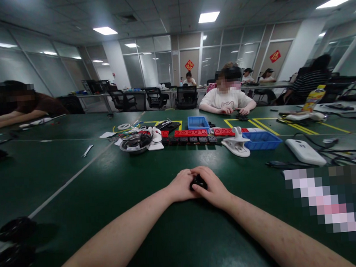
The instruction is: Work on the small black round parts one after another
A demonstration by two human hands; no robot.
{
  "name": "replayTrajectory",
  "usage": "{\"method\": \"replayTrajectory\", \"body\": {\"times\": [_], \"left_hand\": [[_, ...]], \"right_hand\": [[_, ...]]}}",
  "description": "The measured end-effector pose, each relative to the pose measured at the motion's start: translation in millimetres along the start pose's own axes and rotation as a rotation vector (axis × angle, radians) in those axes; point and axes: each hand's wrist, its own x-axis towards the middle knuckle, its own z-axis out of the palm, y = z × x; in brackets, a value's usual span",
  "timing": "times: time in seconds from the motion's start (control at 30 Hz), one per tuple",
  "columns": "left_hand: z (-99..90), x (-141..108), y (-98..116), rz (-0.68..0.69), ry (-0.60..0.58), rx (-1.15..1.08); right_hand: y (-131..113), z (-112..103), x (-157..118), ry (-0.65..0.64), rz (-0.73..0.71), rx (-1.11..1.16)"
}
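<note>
My left hand (181, 186) and my right hand (213, 185) are together on the green tabletop (161, 229), both closed around a small, shiny black rounded object (199, 182). Part of it shows between my right thumb and fingers; the rest is covered, so its kind cannot be made out. My left fingers pass behind it and touch my right hand. At the lower left edge lie black ring-shaped things (15, 228), partly cut off by the frame.
Ahead stand a metal bowl (130, 149) of cables, a red-and-black strip (190, 133), a white clip (239, 145) and a blue tray (263, 141). A white device (305, 151) and black cables lie right. A small silver tool (87, 151) lies left. Across sits a person (229, 98).
</note>
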Motion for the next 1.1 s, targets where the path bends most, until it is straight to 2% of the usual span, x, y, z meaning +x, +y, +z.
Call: {"method": "replayTrajectory", "body": {"times": [0.43,0.7,1.1], "left_hand": [[2.0,3,-3,-0.029,-0.011,0.005],[-3.0,2,3,-0.062,-0.008,-0.028],[-4.5,-6,0,-0.078,0.007,-0.059]], "right_hand": [[6,1,4,0.003,0.042,0.062],[9,1,1,0.017,0.046,0.088],[11,1,-8,0.115,0.199,0.058]]}}
